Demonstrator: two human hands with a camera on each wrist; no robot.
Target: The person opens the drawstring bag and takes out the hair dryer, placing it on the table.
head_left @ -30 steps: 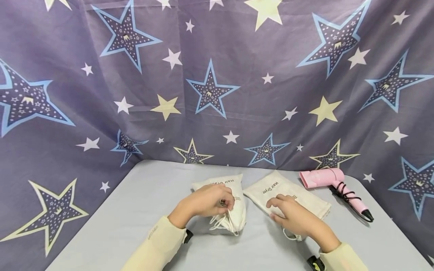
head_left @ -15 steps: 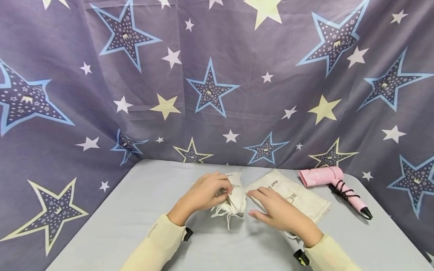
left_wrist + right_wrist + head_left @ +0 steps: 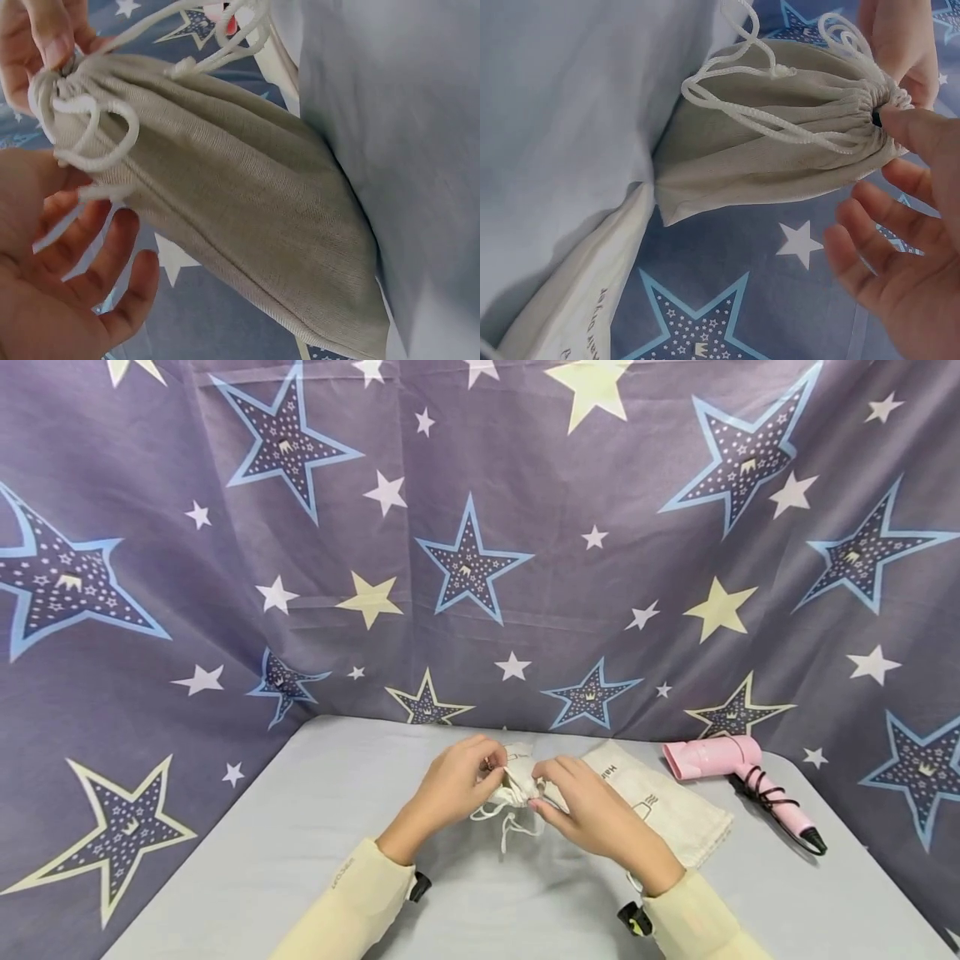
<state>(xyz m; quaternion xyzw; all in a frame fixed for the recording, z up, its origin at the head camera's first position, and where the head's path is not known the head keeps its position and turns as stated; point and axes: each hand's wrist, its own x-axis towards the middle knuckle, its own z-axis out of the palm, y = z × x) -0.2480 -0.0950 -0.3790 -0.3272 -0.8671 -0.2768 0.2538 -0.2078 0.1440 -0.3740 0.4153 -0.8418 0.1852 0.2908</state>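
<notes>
A cream drawstring bag (image 3: 516, 787) lies on the table between the two hands, its gathered mouth toward the person. My left hand (image 3: 459, 781) pinches one side of the mouth between thumb and index finger. From the other side, my right hand (image 3: 596, 810) pinches the rim, and its remaining fingers spread loosely below the bag in the right wrist view. White cords (image 3: 780, 127) loop from the gathered cloth. In the left wrist view, the bag's plain side (image 3: 225, 187) looks filled out toward its base; its contents are hidden.
A second cream bag (image 3: 675, 818), printed "Hair Dryer", lies flat, partly behind the right hand. Farther right rests a pink hair dryer (image 3: 712, 757) with its black cord wound round the handle. A star-patterned curtain (image 3: 480, 643) hangs behind the grey-covered table (image 3: 300, 827).
My right hand has moved left from above the flat bag to the filled bag's mouth and now pinches it. My left hand has kept its hold, and the mouth is tipped up a little.
</notes>
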